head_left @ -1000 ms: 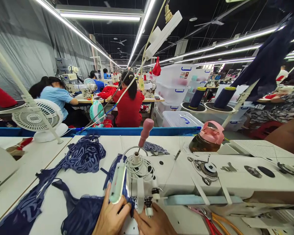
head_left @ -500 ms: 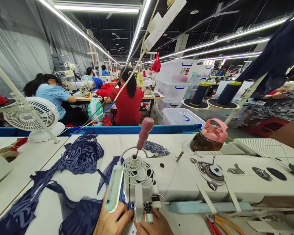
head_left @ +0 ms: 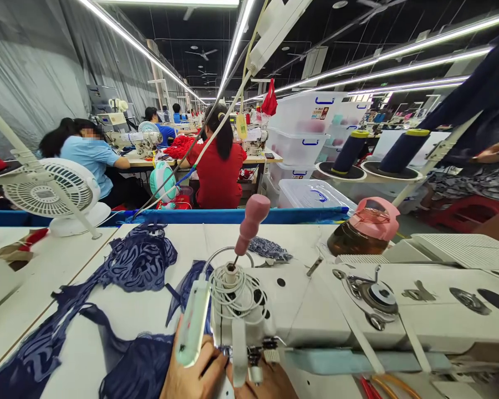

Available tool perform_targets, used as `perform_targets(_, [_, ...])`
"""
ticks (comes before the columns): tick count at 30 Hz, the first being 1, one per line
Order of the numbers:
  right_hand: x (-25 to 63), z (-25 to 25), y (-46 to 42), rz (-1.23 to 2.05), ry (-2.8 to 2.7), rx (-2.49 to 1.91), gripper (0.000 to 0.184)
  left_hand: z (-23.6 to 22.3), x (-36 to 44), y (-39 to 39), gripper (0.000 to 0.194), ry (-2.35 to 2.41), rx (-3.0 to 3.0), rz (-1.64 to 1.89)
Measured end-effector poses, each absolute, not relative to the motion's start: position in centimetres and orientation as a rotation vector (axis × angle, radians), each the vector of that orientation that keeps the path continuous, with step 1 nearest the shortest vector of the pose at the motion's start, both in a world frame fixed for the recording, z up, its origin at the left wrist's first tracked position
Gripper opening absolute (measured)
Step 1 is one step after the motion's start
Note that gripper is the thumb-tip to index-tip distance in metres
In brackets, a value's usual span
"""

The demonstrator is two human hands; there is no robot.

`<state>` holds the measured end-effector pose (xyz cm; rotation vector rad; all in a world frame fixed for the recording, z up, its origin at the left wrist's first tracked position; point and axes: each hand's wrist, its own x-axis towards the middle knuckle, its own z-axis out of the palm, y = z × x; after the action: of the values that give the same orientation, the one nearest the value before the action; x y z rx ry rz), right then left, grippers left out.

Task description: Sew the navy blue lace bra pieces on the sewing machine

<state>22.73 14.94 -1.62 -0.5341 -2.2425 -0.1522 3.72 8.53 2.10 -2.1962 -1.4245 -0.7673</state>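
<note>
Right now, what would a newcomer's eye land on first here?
Probably the pink-handled tool, sticking up at a tilt from the top of the white sewing machine, mid-view. Just below, the left hand and right hand sit close together at the machine's head, both partly hidden, with navy fabric lying left of them. Beyond the table, a person in red has their back to the camera.

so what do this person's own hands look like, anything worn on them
The left hand and right hand are both bare: no gloves, rings, bracelets or sleeves show. The gooseneck lamp partly hides the left, the sewing machine the right, and the picture's lower edge cuts both off.
</note>
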Motion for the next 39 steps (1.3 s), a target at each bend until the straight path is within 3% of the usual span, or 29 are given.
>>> perform_targets(14, [23.0, 2.1, 14.9, -0.201, -2.318, -0.458, 0.035, 3.5, 3.8, 8.5, 0.027, -1.637, -2.275, -0.968])
perform_targets(18, [23.2, 2.1, 14.8, -0.064, -2.365, -0.463, 0.036, 3.9, 3.8, 8.8, 0.028, -1.671, -2.339, -0.965])
perform_targets(31, [23.6, 1.9, 14.4, -0.07, -2.44, -0.476, 0.035, 5.0, 3.5, 9.1, 0.023, -1.882, -2.474, -0.944])
perform_targets(39, [23.6, 2.5, 14.2, 0.097, -2.48, -0.507, 0.031, 5.1, 3.7, 9.2, 0.022, -2.06, -2.495, -1.003])
